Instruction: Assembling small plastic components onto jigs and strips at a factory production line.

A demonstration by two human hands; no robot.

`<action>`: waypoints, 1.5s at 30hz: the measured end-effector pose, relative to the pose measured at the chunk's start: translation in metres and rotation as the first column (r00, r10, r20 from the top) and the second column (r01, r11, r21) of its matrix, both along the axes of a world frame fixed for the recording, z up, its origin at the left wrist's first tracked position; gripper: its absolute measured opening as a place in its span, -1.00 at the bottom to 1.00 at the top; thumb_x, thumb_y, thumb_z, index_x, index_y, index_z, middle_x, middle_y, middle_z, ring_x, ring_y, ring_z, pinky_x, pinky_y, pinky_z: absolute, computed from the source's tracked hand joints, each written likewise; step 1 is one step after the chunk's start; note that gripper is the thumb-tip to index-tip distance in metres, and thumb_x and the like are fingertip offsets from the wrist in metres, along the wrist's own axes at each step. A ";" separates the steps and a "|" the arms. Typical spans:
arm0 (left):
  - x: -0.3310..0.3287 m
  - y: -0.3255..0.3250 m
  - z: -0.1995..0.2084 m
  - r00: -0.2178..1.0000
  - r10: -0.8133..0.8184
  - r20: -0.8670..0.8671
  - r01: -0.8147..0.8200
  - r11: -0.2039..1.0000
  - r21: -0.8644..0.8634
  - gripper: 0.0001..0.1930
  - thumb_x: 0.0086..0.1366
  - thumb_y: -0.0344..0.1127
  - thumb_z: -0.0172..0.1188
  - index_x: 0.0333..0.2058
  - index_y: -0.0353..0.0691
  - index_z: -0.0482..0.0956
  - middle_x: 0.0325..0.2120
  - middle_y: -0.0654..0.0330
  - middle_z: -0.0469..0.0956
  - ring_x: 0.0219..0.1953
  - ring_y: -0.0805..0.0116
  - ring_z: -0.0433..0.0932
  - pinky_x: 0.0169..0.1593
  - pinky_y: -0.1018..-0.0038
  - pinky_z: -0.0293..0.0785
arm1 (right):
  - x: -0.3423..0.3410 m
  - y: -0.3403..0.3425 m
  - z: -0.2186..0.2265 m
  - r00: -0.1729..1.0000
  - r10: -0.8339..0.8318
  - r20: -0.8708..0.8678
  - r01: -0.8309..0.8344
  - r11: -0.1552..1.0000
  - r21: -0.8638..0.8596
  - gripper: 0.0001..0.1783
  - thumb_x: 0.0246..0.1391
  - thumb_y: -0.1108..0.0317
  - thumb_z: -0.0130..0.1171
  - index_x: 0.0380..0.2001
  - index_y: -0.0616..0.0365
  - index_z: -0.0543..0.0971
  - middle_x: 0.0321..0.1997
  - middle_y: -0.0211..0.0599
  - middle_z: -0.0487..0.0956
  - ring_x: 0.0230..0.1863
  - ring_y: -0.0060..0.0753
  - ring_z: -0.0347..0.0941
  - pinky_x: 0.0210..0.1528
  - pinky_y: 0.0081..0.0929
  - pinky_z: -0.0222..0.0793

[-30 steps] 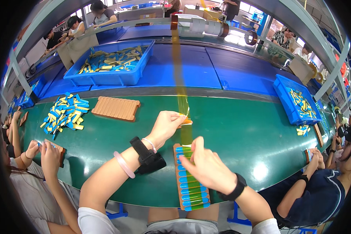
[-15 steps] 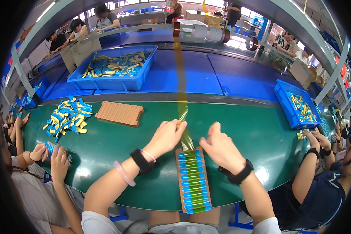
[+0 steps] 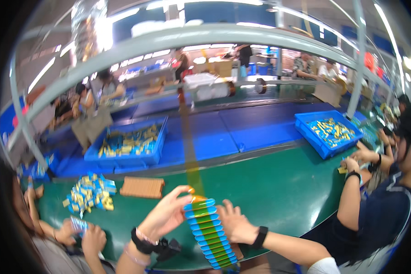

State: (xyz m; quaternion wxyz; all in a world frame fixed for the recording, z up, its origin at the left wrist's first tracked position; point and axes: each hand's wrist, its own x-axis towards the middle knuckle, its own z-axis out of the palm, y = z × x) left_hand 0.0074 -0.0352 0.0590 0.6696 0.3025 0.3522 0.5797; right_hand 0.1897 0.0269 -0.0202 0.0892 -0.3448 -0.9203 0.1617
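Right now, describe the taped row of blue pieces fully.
The taped row is a column of narrow, shiny blue pieces with rounded ends, crossed down the middle by translucent yellow-green tape. It slants, far end leftward. The left hand is by its far end, the right hand along its right side; contact is unclear.

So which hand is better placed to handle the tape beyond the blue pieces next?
Probably the left hand: its fingertips are beside the tape there, while the right hand is just right of the blue pieces.
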 end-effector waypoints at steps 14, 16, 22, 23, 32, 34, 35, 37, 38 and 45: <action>-0.009 -0.015 -0.019 0.992 0.079 -0.103 -0.086 0.994 -0.064 -0.62 0.07 -0.52 0.07 -0.09 -0.35 0.27 -0.35 0.14 0.48 -0.27 0.35 0.46 -0.12 0.42 0.36 | 0.010 0.082 0.012 0.947 -0.016 0.320 -0.090 0.946 0.312 -0.38 -0.32 0.32 0.17 -0.05 -0.33 0.34 -0.09 -0.21 0.25 -0.10 -0.11 0.17 -0.25 -0.24 0.20; -0.011 -0.014 -0.024 0.992 0.080 -0.101 -0.088 0.993 -0.077 -0.62 0.07 -0.53 0.07 -0.09 -0.35 0.27 -0.35 0.14 0.47 -0.27 0.34 0.46 -0.12 0.42 0.36 | 0.029 0.111 0.005 0.965 -0.048 0.256 -0.024 0.963 0.269 -0.53 -0.09 0.39 -0.10 -0.03 -0.29 0.33 -0.07 -0.14 0.23 -0.09 -0.05 0.23 -0.23 -0.19 0.34; -0.013 -0.013 -0.035 0.991 0.074 -0.109 -0.083 0.993 -0.089 -0.62 0.07 -0.56 0.05 -0.09 -0.35 0.26 -0.32 0.12 0.46 -0.26 0.34 0.46 -0.12 0.41 0.37 | 0.084 0.174 -0.005 0.982 -0.142 0.125 0.083 0.919 0.386 -0.69 -0.05 0.36 -0.15 -0.18 -0.17 0.37 -0.22 -0.06 0.30 -0.20 0.03 0.31 -0.30 -0.19 0.37; -0.012 -0.012 -0.036 0.991 0.076 -0.111 -0.087 0.992 -0.092 -0.62 0.07 -0.56 0.05 -0.08 -0.35 0.26 -0.32 0.11 0.46 -0.25 0.34 0.46 -0.12 0.41 0.38 | 0.091 0.182 -0.009 0.978 -0.179 0.110 0.118 0.900 0.419 -0.68 -0.06 0.38 -0.14 -0.17 -0.16 0.37 -0.23 -0.06 0.30 -0.21 0.02 0.30 -0.30 -0.21 0.38; 0.001 -0.010 -0.038 0.990 0.069 -0.120 -0.086 0.986 -0.142 -0.76 0.12 -0.49 0.04 -0.20 -0.36 0.36 -0.30 0.16 0.44 -0.25 0.38 0.44 -0.10 0.44 0.37 | 0.140 0.234 -0.027 0.940 -0.339 0.044 0.297 0.873 0.386 -0.67 -0.07 0.43 -0.10 -0.19 -0.17 0.37 -0.19 -0.10 0.29 -0.16 0.05 0.27 -0.15 -0.22 0.29; 0.005 -0.006 -0.041 0.988 0.056 -0.142 -0.074 0.989 -0.128 -0.79 0.15 -0.44 0.01 -0.22 -0.36 0.38 -0.30 0.17 0.44 -0.24 0.41 0.43 -0.11 0.47 0.36 | 0.151 0.232 -0.035 0.924 -0.379 0.043 0.314 0.820 0.479 -0.50 -0.21 0.47 0.01 -0.08 -0.10 0.30 -0.12 -0.08 0.27 -0.09 0.11 0.22 -0.09 -0.09 0.21; 0.003 -0.007 -0.045 0.990 0.032 -0.135 -0.054 0.986 -0.159 -0.80 0.16 -0.42 0.01 -0.23 -0.36 0.38 -0.31 0.17 0.45 -0.25 0.41 0.43 -0.11 0.48 0.35 | 0.135 0.218 -0.033 0.898 -0.432 0.078 0.317 0.761 0.566 -0.49 -0.22 0.45 0.03 -0.08 -0.04 0.28 -0.11 -0.08 0.27 -0.08 0.10 0.21 -0.08 -0.07 0.19; 0.004 -0.008 -0.045 0.990 0.010 -0.140 -0.038 0.979 -0.201 -0.83 0.17 -0.39 0.01 -0.28 -0.34 0.40 -0.33 0.19 0.45 -0.26 0.43 0.42 -0.12 0.50 0.34 | 0.104 0.185 -0.013 0.924 -0.373 0.081 0.311 0.858 0.409 -0.48 -0.22 0.39 0.04 -0.08 0.13 0.26 -0.04 -0.07 0.24 -0.06 0.06 0.22 -0.06 -0.11 0.20; 0.004 -0.010 -0.047 0.990 0.033 -0.136 -0.061 0.976 -0.207 -0.83 0.17 -0.39 0.01 -0.28 -0.34 0.40 -0.33 0.19 0.45 -0.26 0.43 0.42 -0.12 0.50 0.34 | 0.085 0.160 0.005 0.963 -0.267 0.020 0.260 0.949 0.179 -0.54 -0.19 0.34 0.04 -0.12 0.15 0.32 -0.05 -0.07 0.28 -0.06 -0.02 0.26 -0.09 -0.22 0.25; 0.012 -0.016 -0.050 0.971 0.144 -0.190 -0.163 0.983 -0.086 -0.89 0.15 -0.38 0.05 -0.41 -0.32 0.45 -0.41 0.22 0.48 -0.35 0.53 0.42 -0.24 0.58 0.34 | -0.010 0.030 0.040 0.873 -0.035 -0.487 -0.356 0.636 -0.684 -0.56 0.06 0.02 -0.08 -0.43 0.26 0.44 -0.54 -0.37 0.42 -0.48 -0.60 0.33 -0.44 -0.64 0.26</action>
